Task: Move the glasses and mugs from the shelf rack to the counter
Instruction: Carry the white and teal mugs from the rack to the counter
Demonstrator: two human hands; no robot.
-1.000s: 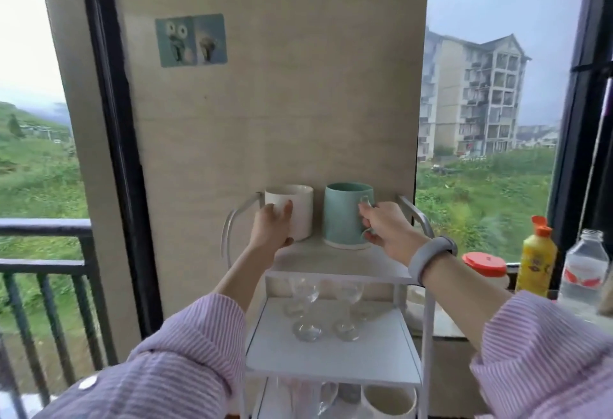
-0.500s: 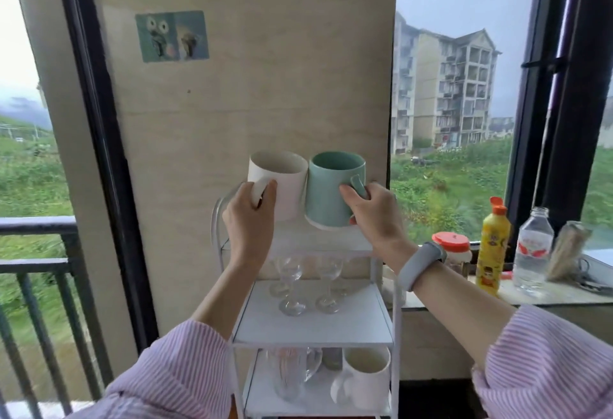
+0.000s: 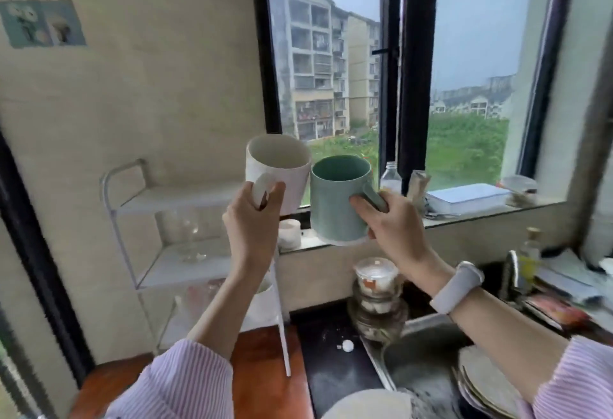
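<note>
My left hand [image 3: 252, 219] grips the handle of a white mug [image 3: 282, 169], held up in the air to the right of the white shelf rack [image 3: 139, 199]. My right hand [image 3: 394, 223] holds a green mug [image 3: 335, 203] by its handle, beside the white one and above the window sill. The rack's top shelf is bare. Its middle shelf holds stemmed glasses [image 3: 192, 239], blurred. The dark counter [image 3: 331, 365] lies below my arms.
Stacked food containers [image 3: 376, 299] stand at the counter's back edge. A metal sink [image 3: 418, 355] with plates [image 3: 487, 382] is at lower right. A bottle [image 3: 391, 179], a box [image 3: 464, 196] and a small jar [image 3: 289, 234] sit on the window sill.
Both mugs have left the rack's top shelf and travelled right, past the rack's edge. The view has swung right, bringing the counter and sink into sight.
</note>
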